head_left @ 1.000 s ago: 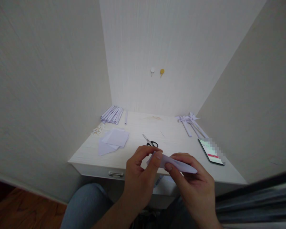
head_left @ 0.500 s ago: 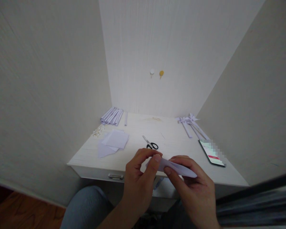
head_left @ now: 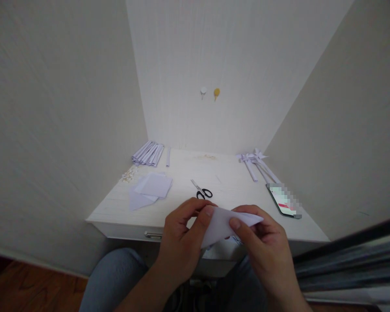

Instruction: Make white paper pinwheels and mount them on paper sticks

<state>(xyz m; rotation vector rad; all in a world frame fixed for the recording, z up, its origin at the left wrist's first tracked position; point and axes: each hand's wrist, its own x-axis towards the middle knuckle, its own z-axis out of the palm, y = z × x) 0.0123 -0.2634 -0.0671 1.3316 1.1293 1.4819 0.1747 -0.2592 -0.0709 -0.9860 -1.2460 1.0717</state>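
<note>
Now both hands pinch a folded paper sheet.
Left hand and right hand grip it above the desk edge; its lower flap has swung down, opening the fold; scissors at 12 o'clock.

Single head-worn view, looking forward and down from seated position. Counter close, set in walled alcove; both hands at lower centre, very near lens. Knees, floor at bottom edge. No second view.
</note>
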